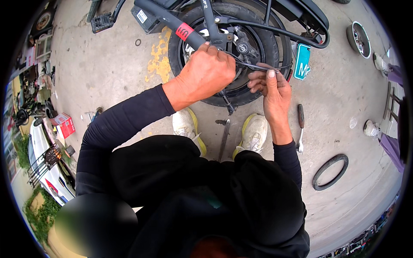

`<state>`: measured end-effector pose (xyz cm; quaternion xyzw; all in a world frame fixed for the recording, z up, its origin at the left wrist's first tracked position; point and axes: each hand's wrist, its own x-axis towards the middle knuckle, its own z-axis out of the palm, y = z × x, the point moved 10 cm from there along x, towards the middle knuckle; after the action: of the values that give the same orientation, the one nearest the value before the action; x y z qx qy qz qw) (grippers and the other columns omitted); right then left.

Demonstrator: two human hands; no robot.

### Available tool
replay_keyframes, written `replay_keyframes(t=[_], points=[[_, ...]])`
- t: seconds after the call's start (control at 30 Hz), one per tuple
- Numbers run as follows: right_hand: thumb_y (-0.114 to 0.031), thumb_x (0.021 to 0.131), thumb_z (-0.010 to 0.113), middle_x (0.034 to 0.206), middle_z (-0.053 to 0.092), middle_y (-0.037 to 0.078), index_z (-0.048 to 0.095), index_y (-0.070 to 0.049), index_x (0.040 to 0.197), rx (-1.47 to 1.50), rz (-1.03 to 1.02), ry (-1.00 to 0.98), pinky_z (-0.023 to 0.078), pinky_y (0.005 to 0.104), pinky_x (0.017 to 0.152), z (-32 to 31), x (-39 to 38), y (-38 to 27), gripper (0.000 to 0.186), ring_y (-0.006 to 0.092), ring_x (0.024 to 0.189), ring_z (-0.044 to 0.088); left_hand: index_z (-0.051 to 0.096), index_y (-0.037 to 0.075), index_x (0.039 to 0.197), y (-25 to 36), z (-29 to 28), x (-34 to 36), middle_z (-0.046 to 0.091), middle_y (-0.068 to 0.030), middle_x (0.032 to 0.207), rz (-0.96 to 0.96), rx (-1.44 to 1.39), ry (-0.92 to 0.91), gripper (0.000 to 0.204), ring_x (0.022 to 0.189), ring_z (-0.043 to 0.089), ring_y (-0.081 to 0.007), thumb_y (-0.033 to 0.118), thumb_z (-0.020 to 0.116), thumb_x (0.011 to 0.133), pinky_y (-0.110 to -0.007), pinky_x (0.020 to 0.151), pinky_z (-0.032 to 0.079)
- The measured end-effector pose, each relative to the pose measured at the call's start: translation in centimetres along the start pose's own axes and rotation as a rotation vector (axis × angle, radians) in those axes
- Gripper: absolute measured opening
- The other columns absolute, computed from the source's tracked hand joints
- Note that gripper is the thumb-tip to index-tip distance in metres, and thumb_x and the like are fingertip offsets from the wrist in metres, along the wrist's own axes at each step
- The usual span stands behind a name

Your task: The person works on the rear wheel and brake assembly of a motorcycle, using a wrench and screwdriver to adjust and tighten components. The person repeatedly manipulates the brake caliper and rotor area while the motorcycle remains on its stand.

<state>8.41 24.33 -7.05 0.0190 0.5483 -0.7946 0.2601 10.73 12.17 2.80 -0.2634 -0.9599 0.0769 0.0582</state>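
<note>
An electric bike lies ahead of me, with its dark frame tube (pixel 165 19) and a wheel with a black tyre (pixel 269 36). My left hand (pixel 210 69) is closed in a fist in front of the wheel, beside the red band (pixel 184 31) on the tube. A thin black cable (pixel 247 65) stretches from this fist to my right hand (pixel 274 88). The thumb and forefinger of that hand pinch the cable, its other fingers loosely curled. What lies inside the left fist is hidden. Below the wheel, the kickstand (pixel 226 102) points toward my shoes.
A ratchet wrench (pixel 300 129) with a dark handle lies right of my feet, near a black rubber ring (pixel 330 172). Between my shoes is a flat metal bar (pixel 224 139). A metal bowl (pixel 359 39) sits far right, near another person's shoes (pixel 372 128). A teal plate (pixel 302 62) hangs behind the wheel.
</note>
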Motion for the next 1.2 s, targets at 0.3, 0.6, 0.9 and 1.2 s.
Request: replay_keyframes(t=[0.3,0.6,0.9,1.2], points=[[-0.032,0.113,0.041,0.081,0.07,0.013,0.058,0.004,0.103,-0.104,-0.167,0.243,0.051,0.025,0.056,1.4,0.5,-0.3,0.041,0.0142,0.063,0.065,0.06,0.004,0.072,0.9,0.9,0.4,0.061,-0.0091,0.063,0.083,0.099,-0.103,0.012,0.06,0.065,-0.0222,0.014,0.067,0.07,-0.034,0.064,0.054],[-0.031,0.111,0.045,0.07,0.068,0.01,0.063,0.004,0.095,-0.474,0.038,-0.136,0.049,0.0252,0.048,4.4,7.1,-4.3,0.043,0.0129,0.054,0.064,0.064,0.001,0.079,-1.1,-0.8,-0.7,0.067,-0.0105,0.073,0.012,-0.1,0.0,0.025,0.067,0.068,-0.0243,0.023,0.074,0.087,-0.034,0.066,0.056],[-0.026,0.103,0.054,0.064,0.064,0.02,0.066,-0.002,0.076,-1.467,0.049,-0.697,0.049,0.0458,0.048,15.3,14.1,-3.3,0.038,0.0316,0.053,0.064,0.072,0.005,0.089,-9.0,-1.0,-2.0,0.066,-0.0111,0.072,-0.404,-0.375,-0.174,0.016,0.067,0.065,-0.0339,0.021,0.071,0.091,-0.042,0.06,0.05],[-0.036,0.104,0.049,0.064,0.063,0.014,0.069,0.003,0.08,-1.042,0.03,-0.543,0.052,0.0415,0.054,13.1,13.4,-3.3,0.05,0.0268,0.051,0.061,0.072,0.002,0.098,-7.5,1.1,-1.3,0.068,-0.017,0.085,-0.465,-0.542,-0.225,0.029,0.077,0.066,-0.0381,0.029,0.062,0.098,-0.046,0.069,0.05]])
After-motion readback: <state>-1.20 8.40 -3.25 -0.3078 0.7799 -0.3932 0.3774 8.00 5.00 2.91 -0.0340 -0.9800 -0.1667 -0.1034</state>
